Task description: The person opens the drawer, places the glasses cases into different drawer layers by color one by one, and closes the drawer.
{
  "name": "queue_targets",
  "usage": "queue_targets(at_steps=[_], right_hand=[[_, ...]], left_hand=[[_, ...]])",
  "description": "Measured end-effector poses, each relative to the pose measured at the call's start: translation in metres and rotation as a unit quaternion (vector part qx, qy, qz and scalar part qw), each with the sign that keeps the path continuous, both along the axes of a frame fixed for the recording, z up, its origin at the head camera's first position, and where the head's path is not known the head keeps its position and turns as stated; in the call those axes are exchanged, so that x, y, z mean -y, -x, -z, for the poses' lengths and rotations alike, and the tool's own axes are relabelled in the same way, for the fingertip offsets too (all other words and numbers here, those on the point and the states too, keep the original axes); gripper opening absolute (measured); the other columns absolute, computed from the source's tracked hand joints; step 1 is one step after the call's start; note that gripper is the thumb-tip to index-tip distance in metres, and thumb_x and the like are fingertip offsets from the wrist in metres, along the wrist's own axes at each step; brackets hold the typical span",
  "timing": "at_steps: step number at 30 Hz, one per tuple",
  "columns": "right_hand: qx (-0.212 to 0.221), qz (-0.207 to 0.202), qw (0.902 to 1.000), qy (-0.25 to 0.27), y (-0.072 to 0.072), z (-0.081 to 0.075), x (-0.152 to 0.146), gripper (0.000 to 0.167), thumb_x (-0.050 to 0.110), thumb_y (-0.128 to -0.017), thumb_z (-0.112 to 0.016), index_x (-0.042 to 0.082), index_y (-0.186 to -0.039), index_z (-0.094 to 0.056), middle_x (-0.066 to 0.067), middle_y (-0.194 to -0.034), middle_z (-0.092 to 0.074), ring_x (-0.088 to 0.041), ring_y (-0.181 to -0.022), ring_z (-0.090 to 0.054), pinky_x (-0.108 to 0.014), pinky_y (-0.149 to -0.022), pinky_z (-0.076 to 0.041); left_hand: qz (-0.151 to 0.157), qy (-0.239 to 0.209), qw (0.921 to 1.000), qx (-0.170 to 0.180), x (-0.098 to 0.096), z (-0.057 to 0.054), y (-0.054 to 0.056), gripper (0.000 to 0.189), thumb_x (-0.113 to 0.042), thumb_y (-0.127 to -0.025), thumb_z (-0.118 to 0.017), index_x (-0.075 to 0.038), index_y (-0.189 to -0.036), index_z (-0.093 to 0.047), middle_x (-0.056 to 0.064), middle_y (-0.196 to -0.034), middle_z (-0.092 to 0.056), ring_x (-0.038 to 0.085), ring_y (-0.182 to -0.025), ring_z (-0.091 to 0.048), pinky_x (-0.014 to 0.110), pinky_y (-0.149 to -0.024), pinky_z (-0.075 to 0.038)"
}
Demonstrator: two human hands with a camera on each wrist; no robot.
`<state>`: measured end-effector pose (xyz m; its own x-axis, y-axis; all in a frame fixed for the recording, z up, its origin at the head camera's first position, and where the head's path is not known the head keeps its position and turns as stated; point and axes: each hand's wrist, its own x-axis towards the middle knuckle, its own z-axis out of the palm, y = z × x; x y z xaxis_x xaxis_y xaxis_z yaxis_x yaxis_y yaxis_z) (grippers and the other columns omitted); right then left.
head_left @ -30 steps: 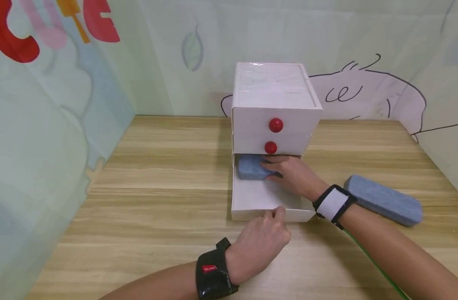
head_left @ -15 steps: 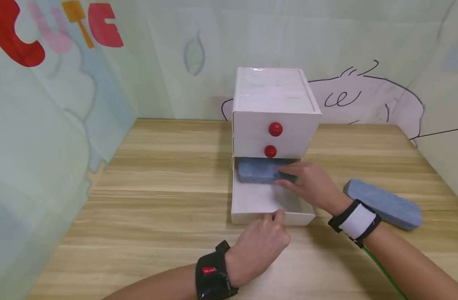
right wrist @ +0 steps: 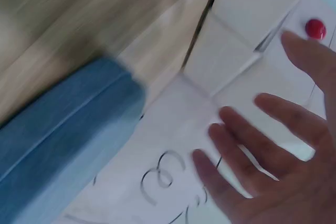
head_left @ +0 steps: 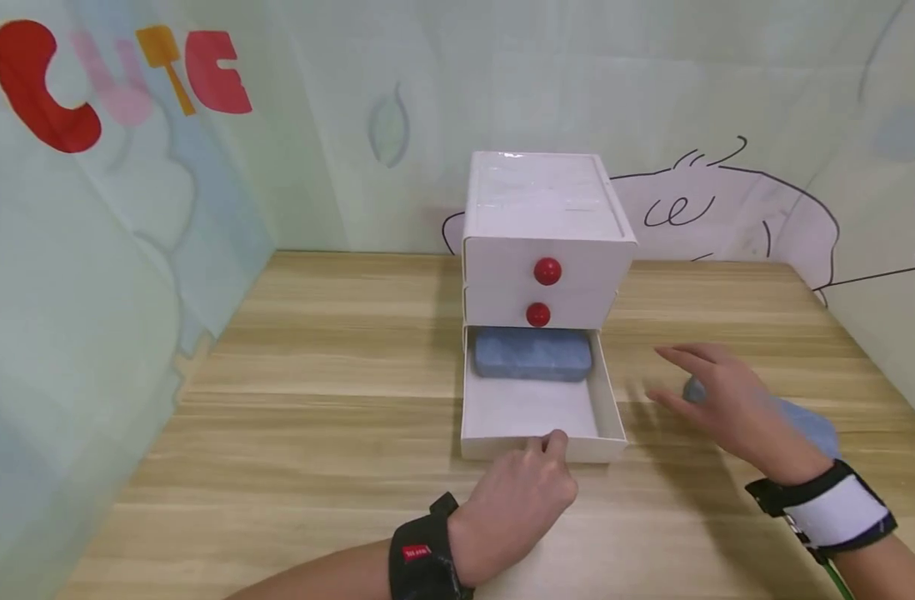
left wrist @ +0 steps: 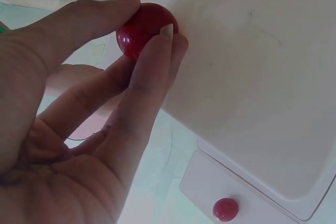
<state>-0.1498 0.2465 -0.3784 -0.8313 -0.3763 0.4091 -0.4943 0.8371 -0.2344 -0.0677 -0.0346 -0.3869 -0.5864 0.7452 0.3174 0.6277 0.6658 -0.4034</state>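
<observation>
My left hand (head_left: pixel 516 510) pinches the round red knob (left wrist: pixel 146 27) on the front of the bottom drawer (head_left: pixel 532 408), which is pulled out of a white cabinet (head_left: pixel 551 196). Against the back of that drawer lies a blue oblong case (head_left: pixel 532 354), partly under the drawers above. My right hand (head_left: pixel 742 408) is off to the right, fingers spread and holding nothing. It hovers over a second blue case (head_left: pixel 812 427) and hides much of it in the head view. In the right wrist view, this hard-looking case (right wrist: pixel 68 140) shows a lengthwise seam and is apart from the fingers.
Two upper drawers with red knobs, a top one (head_left: pixel 547 272) and a middle one (head_left: pixel 537 314), are closed. The cabinet stands on a wood-grain table (head_left: pixel 337 400) near the back wall. Printed cloth walls (head_left: pixel 315 125) border the table behind and at the sides.
My right hand has let go of the case in the drawer and moved right, over the second case. The left hand has stayed at the drawer front.
</observation>
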Motion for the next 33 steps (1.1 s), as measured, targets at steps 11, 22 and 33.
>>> queue_targets(at_steps=[11,22,33], right_hand=[[0.155,0.071,0.9825,-0.076,-0.017,0.007,-0.056,0.095,0.037,-0.074,-0.091,-0.003,-0.147,-0.046,-0.042,-0.135,-0.047,-0.061,-0.116,-0.050,-0.071,-0.087,-0.046],[0.188,0.076,0.9744,-0.098,-0.015,0.021,-0.078,0.083,0.006,-0.076,-0.087,-0.002,-0.147,-0.045,-0.043,-0.129,-0.050,-0.059,-0.112,-0.054,-0.068,-0.085,-0.049],[0.116,0.041,0.9886,-0.086,-0.014,0.027,-0.081,0.087,-0.001,-0.071,-0.088,0.002,-0.149,-0.047,-0.038,-0.119,-0.057,-0.049,-0.102,-0.059,-0.060,-0.077,-0.052]], left_hand=[[0.007,0.010,0.9999,0.001,-0.002,0.001,-0.001,0.018,-0.010,-0.088,-0.073,-0.023,-0.079,-0.081,-0.001,-0.087,-0.062,0.006,-0.063,-0.060,0.016,-0.046,-0.048],[0.003,0.013,0.9999,0.003,0.000,0.001,-0.001,0.016,-0.011,-0.090,-0.072,-0.021,-0.079,-0.080,-0.001,-0.086,-0.061,0.005,-0.064,-0.059,0.016,-0.046,-0.048],[0.007,0.011,0.9998,0.017,0.000,0.003,0.001,0.015,-0.011,-0.089,-0.074,-0.019,-0.080,-0.081,0.000,-0.086,-0.061,0.006,-0.066,-0.061,0.016,-0.048,-0.049]])
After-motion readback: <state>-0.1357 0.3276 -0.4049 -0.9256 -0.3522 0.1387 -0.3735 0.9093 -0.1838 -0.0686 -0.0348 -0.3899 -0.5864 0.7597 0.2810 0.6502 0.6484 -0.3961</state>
